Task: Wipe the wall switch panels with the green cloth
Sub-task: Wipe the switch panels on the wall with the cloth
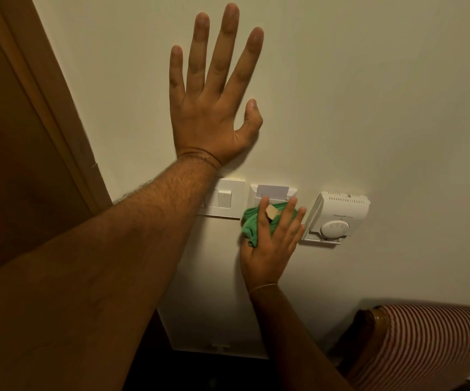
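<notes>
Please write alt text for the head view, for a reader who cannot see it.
The right hand presses a green cloth against the middle panel on a wall. The left hand lies flat on the wall above the switch; a thermostat is at right.

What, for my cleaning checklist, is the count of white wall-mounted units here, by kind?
Switch panel: 1
Card-slot panel: 1
Thermostat: 1
Total: 3

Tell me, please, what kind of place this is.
Probably a hotel room entrance: a key-card switch panel with a card in its slot, a dial thermostat beside it, and a wooden door frame.
</notes>
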`<move>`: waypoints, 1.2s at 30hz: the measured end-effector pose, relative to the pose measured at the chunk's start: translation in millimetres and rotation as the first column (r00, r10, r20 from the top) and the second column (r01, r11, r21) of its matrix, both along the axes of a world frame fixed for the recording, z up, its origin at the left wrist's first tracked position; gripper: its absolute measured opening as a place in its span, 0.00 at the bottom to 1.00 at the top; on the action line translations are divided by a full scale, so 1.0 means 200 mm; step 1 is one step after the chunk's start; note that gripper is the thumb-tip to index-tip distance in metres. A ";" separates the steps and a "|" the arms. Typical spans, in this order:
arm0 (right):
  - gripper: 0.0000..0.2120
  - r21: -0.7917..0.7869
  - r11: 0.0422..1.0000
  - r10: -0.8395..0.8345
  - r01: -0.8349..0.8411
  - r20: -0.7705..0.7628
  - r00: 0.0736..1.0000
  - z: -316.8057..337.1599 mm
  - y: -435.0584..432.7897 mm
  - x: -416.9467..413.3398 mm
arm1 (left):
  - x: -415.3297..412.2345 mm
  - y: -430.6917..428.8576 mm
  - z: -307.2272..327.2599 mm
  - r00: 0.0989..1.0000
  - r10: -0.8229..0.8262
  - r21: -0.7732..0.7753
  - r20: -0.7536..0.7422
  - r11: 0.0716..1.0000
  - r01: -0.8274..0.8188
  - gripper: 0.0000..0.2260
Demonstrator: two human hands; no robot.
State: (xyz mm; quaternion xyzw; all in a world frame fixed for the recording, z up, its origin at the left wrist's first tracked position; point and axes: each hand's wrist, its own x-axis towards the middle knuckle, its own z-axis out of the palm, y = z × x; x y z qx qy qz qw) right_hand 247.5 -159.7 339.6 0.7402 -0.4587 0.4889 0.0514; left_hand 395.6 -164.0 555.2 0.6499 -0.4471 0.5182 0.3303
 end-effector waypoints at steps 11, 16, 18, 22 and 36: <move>0.54 -0.076 0.992 0.089 -0.097 -0.098 0.991 -0.02 0.03 0.07 | 0.01 0.00 0.00 1.000 -0.025 -0.009 -0.001 1.000 0.025 0.37; 0.58 0.035 0.999 0.012 -0.013 0.026 1.000 -0.03 0.00 -0.02 | 0.01 0.00 -0.01 0.999 -0.032 -0.003 -0.001 0.999 0.032 0.38; 0.56 0.050 0.999 0.003 -0.007 0.086 0.996 0.04 0.00 0.00 | 0.01 0.00 -0.01 1.000 -0.029 -0.013 0.000 1.000 0.029 0.38; 0.56 -0.016 0.999 0.030 -0.029 0.067 0.997 0.12 0.03 0.09 | 0.01 -0.01 -0.01 1.000 -0.014 -0.014 0.000 1.000 0.014 0.37; 0.52 0.074 0.997 0.009 -0.012 0.041 0.999 -0.08 0.00 -0.01 | 0.00 0.00 0.00 1.000 -0.017 -0.009 -0.001 1.000 0.017 0.36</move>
